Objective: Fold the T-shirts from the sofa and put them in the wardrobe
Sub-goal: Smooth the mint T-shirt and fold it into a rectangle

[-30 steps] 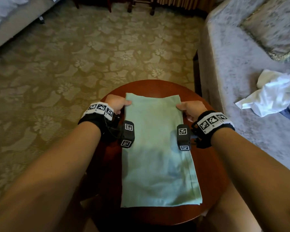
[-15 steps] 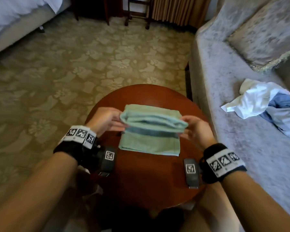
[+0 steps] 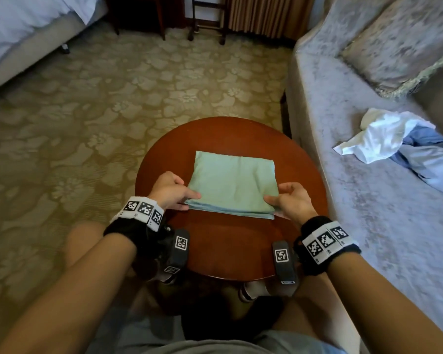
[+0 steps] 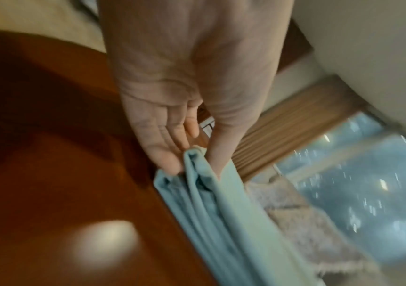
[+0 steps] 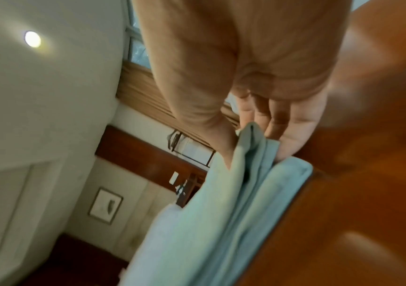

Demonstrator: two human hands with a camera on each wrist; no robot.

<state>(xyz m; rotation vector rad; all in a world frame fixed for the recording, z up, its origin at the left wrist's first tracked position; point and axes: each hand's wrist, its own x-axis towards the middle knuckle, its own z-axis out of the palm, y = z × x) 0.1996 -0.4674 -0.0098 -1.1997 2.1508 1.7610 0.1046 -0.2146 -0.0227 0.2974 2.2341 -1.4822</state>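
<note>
A pale green T-shirt point(image 3: 233, 185), folded into a thick rectangle, lies on the round red-brown table point(image 3: 228, 246). My left hand point(image 3: 175, 192) pinches its near left corner between thumb and fingers, as the left wrist view shows on the green T-shirt point(image 4: 221, 212). My right hand point(image 3: 285, 201) pinches the near right corner, with the thumb on top of the green T-shirt point(image 5: 209, 222) and the fingers under the upper layers. A crumpled white T-shirt point(image 3: 379, 137) and a light blue T-shirt point(image 3: 427, 154) lie on the grey sofa point(image 3: 356, 200) to the right.
A patterned cushion point(image 3: 404, 42) leans at the sofa's back. A bed point(image 3: 23, 29) stands at the far left, chair legs point(image 3: 205, 24) and a curtain at the far wall. Patterned carpet point(image 3: 87, 123) spreads left of the table. My knees are under the table's near edge.
The long flat shirt was folded in half: both hands lifted its far end, carried it toward me and laid it on the near edge, which they now pinch.
</note>
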